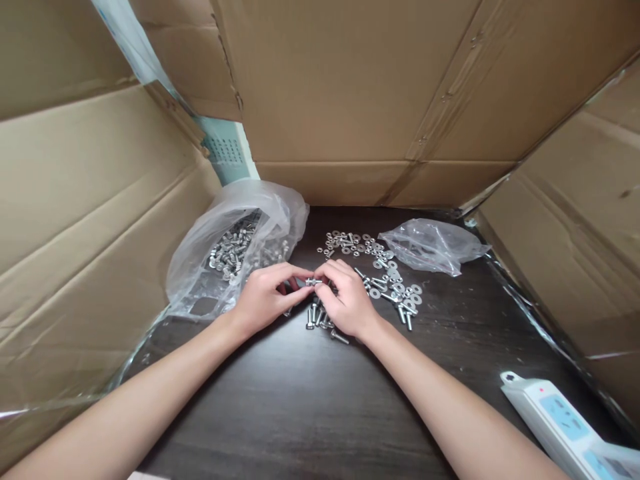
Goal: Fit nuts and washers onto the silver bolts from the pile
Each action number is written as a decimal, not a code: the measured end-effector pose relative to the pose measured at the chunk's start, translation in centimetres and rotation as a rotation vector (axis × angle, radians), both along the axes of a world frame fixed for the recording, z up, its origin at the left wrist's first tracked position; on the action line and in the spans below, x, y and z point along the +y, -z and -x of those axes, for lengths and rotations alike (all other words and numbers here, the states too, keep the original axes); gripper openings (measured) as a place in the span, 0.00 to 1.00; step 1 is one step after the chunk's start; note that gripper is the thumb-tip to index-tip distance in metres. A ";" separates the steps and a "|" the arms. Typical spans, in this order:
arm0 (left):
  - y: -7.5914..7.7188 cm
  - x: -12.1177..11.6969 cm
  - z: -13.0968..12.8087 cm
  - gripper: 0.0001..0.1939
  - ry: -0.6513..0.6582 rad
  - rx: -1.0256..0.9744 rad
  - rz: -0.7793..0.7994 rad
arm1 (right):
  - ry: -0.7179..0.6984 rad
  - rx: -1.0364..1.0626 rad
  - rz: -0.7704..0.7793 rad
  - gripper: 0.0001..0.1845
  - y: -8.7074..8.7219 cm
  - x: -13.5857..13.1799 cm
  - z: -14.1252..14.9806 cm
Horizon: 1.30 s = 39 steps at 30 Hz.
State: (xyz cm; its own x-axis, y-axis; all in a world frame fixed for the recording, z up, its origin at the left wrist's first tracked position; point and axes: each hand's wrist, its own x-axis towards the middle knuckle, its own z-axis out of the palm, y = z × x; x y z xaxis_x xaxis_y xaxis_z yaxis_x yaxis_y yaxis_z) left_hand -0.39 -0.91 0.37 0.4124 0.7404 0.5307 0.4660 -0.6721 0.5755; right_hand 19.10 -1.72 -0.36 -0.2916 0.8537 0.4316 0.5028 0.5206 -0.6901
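Note:
My left hand (265,297) and my right hand (347,300) meet over the dark wooden table (300,400). Between their pinched fingertips they hold a small silver bolt (313,282). Just below the hands lies a little heap of bolts (320,320). Loose washers and bolts (395,283) are scattered to the right of my right hand, and more washers (345,243) lie behind it.
A clear plastic bag full of bolts (235,250) sits at the left. An empty crumpled clear bag (433,247) lies at the right back. Cardboard walls (360,100) enclose the table on three sides. A white power strip (560,417) lies at the near right.

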 end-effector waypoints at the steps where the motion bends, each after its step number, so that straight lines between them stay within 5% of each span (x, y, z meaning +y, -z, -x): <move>1: 0.0 0.0 0.0 0.07 0.007 0.000 -0.004 | 0.002 -0.007 -0.003 0.06 0.1 0.0 0.0; 11: 0.3 0.0 0.0 0.07 0.026 -0.009 -0.014 | 0.000 -0.046 -0.012 0.14 0.1 0.1 0.1; 24: 0.1 -0.1 -0.1 0.09 -0.013 -0.025 0.023 | -0.006 0.047 -0.002 0.04 -0.1 0.0 0.2; 39: 0.1 -0.2 -0.1 0.08 0.001 -0.032 0.011 | -0.007 -0.061 -0.029 0.19 0.1 0.1 0.3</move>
State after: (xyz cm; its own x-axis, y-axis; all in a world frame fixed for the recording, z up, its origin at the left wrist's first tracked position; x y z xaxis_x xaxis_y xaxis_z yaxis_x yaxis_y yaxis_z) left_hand -0.30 -1.15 0.27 0.3960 0.7460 0.5355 0.4467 -0.6660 0.5974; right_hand 18.82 -1.58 -0.50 -0.3236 0.8390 0.4375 0.5399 0.5434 -0.6428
